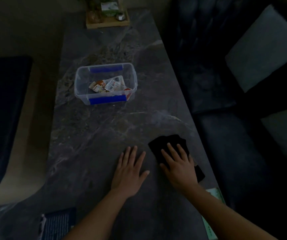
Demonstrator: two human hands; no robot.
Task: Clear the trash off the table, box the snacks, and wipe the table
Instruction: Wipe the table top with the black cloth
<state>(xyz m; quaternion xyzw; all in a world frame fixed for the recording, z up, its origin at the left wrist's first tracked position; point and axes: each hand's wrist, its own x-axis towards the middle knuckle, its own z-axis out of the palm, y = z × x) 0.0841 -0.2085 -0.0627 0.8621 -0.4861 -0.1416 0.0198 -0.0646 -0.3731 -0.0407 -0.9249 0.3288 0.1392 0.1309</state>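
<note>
A black cloth [163,144] lies on the dark marble table [96,135] near its right edge. My right hand [179,165] presses flat on the cloth with fingers spread. Beside it, my left hand [130,170] rests flat on the bare tabletop, palm down, holding nothing. A clear plastic box [80,82] with blue handles stands at mid-table. Several snack packets [108,84] lie inside it.
A wooden tray [107,23] with a plant and small items stands at the table's far end. Dark chairs [226,135] with a pale cushion [264,49] line the right side. A blue woven mat [58,222] and a green-white item [215,194] lie at the near edge.
</note>
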